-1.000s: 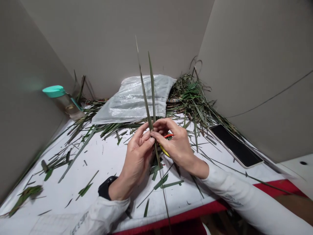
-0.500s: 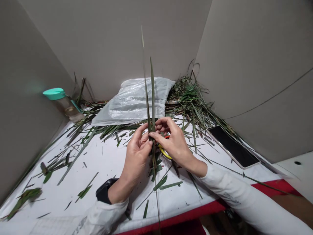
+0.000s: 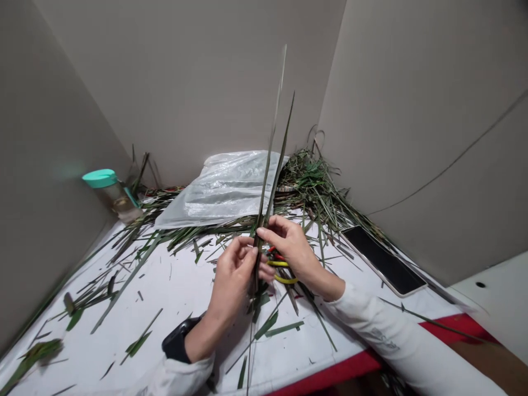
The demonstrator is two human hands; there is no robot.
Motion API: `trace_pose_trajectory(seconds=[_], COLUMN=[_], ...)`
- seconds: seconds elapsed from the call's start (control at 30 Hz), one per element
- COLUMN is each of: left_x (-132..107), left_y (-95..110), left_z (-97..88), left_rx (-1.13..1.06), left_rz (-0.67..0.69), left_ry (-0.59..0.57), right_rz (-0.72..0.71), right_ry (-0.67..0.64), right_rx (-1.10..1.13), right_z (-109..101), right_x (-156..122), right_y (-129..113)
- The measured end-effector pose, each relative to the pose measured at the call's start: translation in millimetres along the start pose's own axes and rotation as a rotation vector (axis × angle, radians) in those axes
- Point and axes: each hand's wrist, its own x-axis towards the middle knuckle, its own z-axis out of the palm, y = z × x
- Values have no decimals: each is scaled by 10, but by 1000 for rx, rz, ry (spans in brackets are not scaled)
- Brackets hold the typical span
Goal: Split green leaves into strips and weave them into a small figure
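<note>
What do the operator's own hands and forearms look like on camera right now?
Both hands are ungloved: left hand, right hand. The left sleeve and right sleeve are white and reach the wrists. The right carries a greyish marking, too blurred to read. A black watch-like band circles the left wrist.

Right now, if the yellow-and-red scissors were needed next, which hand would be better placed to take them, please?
Probably the right hand: the yellow-and-red scissors show just beside it, right of the leaf strips. The left hand pinches those strips too and could likely steady them.
</note>
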Motion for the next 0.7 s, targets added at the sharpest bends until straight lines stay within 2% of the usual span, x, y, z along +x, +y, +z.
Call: trace_pose_trajectory(seconds=[0.1,0.27,0.57,0.7], left_x=[-13,-17,-5,18], left_y=[-30,-81,-196,-224], left_z=[23,15,-14,-26], left_rx=[37,89,141,126], left_rz=[-23,8,4,3], left_ry=[-28,14,-4,31], right_rz=[13,40,70,97], right_ry=[-10,-11,76,29], right_rx=[37,107,297,297], right_z=[-11,-1,-31,-30], right_x=[28,51,101,107], right_y=[44,115,131,167])
